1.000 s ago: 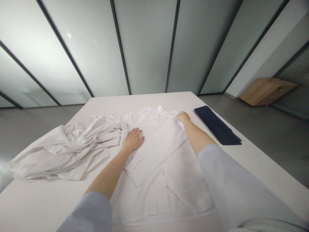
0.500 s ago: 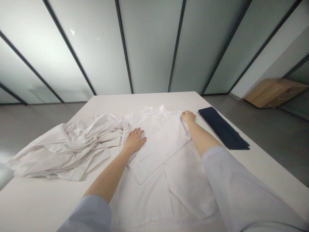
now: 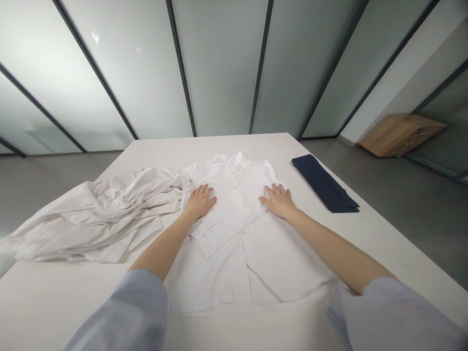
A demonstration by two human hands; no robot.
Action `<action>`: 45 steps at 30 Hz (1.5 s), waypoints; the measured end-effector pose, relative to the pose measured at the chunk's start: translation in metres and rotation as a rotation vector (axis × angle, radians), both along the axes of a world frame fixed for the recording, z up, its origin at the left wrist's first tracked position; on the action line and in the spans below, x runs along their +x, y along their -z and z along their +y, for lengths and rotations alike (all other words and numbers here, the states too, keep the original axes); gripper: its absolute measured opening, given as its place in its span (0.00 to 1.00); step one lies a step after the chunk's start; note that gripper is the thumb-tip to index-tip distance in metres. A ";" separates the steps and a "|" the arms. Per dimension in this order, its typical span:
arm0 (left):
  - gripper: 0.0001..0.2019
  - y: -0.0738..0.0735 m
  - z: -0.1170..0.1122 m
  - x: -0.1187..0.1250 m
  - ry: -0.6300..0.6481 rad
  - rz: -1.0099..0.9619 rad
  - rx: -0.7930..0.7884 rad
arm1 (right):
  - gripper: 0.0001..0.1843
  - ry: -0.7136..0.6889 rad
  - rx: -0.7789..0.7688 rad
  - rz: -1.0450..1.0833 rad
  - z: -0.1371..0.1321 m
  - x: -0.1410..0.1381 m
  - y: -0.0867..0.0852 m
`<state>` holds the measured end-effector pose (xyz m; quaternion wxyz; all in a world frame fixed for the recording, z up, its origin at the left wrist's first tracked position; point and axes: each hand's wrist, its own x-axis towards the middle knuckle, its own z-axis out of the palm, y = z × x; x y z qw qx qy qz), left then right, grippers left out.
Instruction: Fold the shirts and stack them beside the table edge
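Note:
A white button shirt [image 3: 237, 248] lies front-up on the white table [image 3: 383, 234], collar away from me, with one sleeve folded across its chest. My left hand [image 3: 199, 201] rests flat on the shirt's left shoulder area, fingers stretched out. My right hand [image 3: 280, 201] lies flat on the right chest of the shirt, fingers spread, holding nothing.
A crumpled pile of white cloth [image 3: 95, 214] spreads over the table's left side, touching the shirt. A folded dark navy garment [image 3: 323, 183] lies at the right edge. Frosted glass panels stand behind the table, and a wooden cabinet [image 3: 400, 134] sits on the floor at the far right.
My right hand let go of the shirt's far right shoulder, drew back toward me and now lies flat on the chest. The left hand stayed in place.

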<state>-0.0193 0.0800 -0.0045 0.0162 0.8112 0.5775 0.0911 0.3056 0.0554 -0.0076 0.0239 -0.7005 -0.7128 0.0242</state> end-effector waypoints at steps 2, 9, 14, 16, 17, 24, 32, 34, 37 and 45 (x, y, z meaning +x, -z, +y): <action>0.20 -0.006 -0.005 -0.001 0.007 -0.061 0.022 | 0.36 -0.018 -0.002 -0.007 -0.008 -0.001 0.005; 0.22 -0.037 -0.055 -0.004 -0.009 -0.074 -0.290 | 0.32 -0.047 0.150 0.019 -0.004 0.002 0.010; 0.13 -0.051 -0.079 -0.013 0.037 -0.241 -0.486 | 0.26 -0.071 0.231 0.076 0.000 0.005 0.017; 0.15 -0.051 -0.085 -0.015 -0.008 -0.501 -0.571 | 0.25 -0.061 0.260 0.113 0.004 0.008 0.021; 0.18 -0.049 -0.088 -0.016 -0.040 -0.648 -0.633 | 0.25 -0.049 0.273 0.136 0.006 0.010 0.023; 0.28 -0.034 -0.101 -0.025 -0.069 -0.747 -0.786 | 0.24 -0.015 0.393 0.232 0.015 0.032 0.021; 0.17 -0.020 -0.054 -0.034 -0.002 -0.276 -0.043 | 0.23 -0.118 0.283 0.151 0.001 0.015 0.011; 0.18 -0.011 -0.046 -0.030 0.013 -0.230 0.028 | 0.24 -0.126 0.228 0.130 -0.003 0.008 0.013; 0.19 0.001 -0.043 -0.025 0.007 -0.173 0.044 | 0.24 -0.120 0.185 0.131 -0.007 0.005 0.016; 0.19 0.008 -0.044 -0.030 0.031 -0.205 0.002 | 0.23 -0.118 0.178 0.153 -0.010 0.008 0.017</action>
